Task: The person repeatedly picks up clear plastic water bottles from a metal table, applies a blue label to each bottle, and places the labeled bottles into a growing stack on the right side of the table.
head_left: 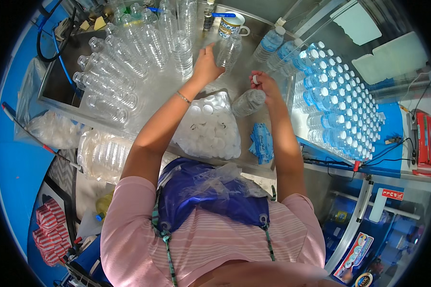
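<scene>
My left hand is open, with its fingers stretched away from me and the thumb apart. It lies between a clear bottle on its left and an uncapped clear bottle on its right; whether the thumb touches the right one I cannot tell. A white cap is pinched in the fingertips of my right hand. Another clear bottle stands beside my right wrist. Between my forearms sits a clear plastic bag full of white caps, and close by lies a stack of blue labels.
Rows of clear bottles fill the left of the metal table. Blue-labelled, white-capped bottles crowd the right side, with a few more at the back. A patterned mug stands at the far edge.
</scene>
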Demonstrator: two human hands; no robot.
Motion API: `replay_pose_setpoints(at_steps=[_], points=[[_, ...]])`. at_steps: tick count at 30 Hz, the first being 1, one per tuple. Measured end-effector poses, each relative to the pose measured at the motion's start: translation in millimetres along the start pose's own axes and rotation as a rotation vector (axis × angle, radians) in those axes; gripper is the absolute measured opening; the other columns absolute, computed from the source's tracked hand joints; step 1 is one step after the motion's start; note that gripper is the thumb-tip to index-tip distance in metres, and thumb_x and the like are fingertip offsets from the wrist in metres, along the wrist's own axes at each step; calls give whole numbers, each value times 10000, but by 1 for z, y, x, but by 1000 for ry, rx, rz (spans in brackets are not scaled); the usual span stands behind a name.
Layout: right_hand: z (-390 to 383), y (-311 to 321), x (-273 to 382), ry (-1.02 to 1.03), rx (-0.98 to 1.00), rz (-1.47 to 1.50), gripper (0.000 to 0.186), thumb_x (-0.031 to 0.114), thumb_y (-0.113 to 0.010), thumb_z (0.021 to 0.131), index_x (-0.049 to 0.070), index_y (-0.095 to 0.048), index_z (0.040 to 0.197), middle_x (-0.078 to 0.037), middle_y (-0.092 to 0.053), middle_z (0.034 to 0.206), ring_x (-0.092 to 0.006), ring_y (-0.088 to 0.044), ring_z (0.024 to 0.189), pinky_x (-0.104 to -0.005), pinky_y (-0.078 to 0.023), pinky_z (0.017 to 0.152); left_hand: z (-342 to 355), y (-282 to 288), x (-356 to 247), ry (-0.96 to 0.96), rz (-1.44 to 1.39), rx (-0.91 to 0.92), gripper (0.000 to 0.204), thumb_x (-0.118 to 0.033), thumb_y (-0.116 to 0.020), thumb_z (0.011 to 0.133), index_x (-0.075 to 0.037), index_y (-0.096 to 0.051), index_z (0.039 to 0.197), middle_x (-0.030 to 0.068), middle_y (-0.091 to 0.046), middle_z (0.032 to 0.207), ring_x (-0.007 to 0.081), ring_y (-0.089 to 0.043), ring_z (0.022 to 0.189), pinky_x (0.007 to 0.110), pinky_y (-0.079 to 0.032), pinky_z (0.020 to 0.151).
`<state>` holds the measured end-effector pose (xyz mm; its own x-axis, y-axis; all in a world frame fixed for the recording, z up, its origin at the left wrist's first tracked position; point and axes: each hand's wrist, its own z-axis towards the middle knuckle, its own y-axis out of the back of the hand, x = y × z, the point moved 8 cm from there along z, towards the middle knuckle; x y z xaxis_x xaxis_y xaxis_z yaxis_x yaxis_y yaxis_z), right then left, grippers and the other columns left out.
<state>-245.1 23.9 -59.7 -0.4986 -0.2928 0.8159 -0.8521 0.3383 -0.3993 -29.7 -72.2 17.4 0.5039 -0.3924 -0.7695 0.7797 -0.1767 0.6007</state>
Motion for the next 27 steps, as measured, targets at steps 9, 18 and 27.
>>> replay_pose_setpoints(at_steps=[9,18,27], points=[[-26,9,26,228,181,-481,338,68,-533,916,30,-573,1250,-145,-653,1025,-177,-609,773,-284,-513,682,9,-52,-8,-95,-94,103,776,-188,-785,700,21,-397,1338,283,-532,1245,417,-540,1154,439,-460,966],[-153,-37,67,759,-205,-892,372,85,-618,867,51,-613,1238,-129,-646,1170,-342,-616,1072,-393,-474,947,-7,-92,-51,-320,-148,428,727,-269,-783,721,-20,-483,1334,194,-560,1296,348,-540,1194,408,-431,1001],[-189,-119,55,1280,-68,-1351,420,123,-675,856,77,-601,1266,-147,-590,1282,-334,-586,1135,-393,-458,972,-14,-99,-58,-354,-252,410,696,-158,-743,743,-48,-460,1369,198,-588,1273,356,-564,1170,405,-463,960]])
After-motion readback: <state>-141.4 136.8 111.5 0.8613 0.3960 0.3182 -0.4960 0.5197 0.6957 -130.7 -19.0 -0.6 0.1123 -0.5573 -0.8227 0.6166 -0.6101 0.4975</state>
